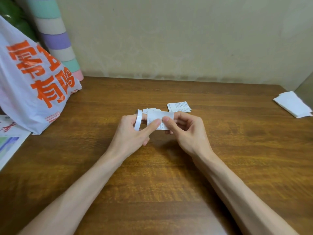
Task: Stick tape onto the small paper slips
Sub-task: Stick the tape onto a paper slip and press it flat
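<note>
White slip (160, 118) pinched in my right hand (188, 131); left hand (133, 134) holds tape roll (138, 120), thumb pressing slip. Next, I reckon: tear tape.

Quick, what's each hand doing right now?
Left hand: pinches the paper slip, with the tape roll looped over a finger.
Right hand: pinches the same paper slip.

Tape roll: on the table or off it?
Off: the tape roll rings a finger of the left hand, which pinches the paper slip.
</note>
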Action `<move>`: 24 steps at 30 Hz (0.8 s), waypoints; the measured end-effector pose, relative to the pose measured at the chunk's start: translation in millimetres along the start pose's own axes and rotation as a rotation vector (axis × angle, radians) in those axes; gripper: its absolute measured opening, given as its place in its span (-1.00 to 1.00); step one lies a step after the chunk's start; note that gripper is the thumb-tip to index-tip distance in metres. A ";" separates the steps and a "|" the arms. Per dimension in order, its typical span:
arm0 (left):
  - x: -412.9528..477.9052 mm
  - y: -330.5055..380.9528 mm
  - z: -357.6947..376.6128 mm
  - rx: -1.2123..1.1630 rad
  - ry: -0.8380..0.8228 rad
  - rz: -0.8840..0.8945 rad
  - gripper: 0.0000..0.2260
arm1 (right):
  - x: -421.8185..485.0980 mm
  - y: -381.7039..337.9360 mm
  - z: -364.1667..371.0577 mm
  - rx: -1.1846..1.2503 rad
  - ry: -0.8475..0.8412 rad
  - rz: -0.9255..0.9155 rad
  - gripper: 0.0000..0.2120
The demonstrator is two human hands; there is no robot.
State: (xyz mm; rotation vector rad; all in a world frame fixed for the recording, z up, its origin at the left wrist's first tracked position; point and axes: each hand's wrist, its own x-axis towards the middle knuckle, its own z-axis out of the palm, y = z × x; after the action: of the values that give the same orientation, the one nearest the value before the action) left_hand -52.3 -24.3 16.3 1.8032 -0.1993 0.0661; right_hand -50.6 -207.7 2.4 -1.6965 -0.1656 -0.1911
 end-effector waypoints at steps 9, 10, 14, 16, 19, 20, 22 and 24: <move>0.5 -3.1 -0.1 -0.001 -0.053 0.012 -0.85 | 0.5 4.1 2.6 0.021 0.003 -0.017 -0.91; 0.4 -3.4 0.5 -0.006 -0.041 0.010 -0.84 | 0.3 4.2 2.4 0.017 -0.004 -0.024 -0.91; 2.6 -6.7 -0.1 -0.028 0.039 -0.003 -0.89 | -2.6 1.1 5.1 0.058 -0.016 0.009 -0.88; 3.1 -6.3 -1.0 -0.038 0.064 0.000 -0.92 | -2.2 2.1 5.2 0.059 -0.015 0.044 -0.88; 2.8 -5.4 -0.1 -0.050 0.047 -0.008 -0.91 | -1.6 3.6 2.9 0.037 -0.014 0.051 -0.87; 2.5 -5.2 0.1 -0.053 0.034 -0.010 -0.89 | -1.3 3.3 2.5 0.040 -0.011 0.049 -0.87; 3.4 -5.9 0.5 -0.045 0.029 -0.011 -0.88 | -1.7 2.8 1.7 0.050 -0.010 0.049 -0.91; 4.4 -6.9 -0.1 -0.035 0.053 -0.014 -0.92 | -1.4 2.9 2.0 0.063 -0.012 0.069 -0.95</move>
State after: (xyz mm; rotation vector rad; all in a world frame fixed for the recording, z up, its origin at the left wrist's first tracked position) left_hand -46.8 -23.0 10.4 1.7655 -0.1493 0.1003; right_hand -51.3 -206.1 -0.9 -1.6388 -0.1198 -0.1232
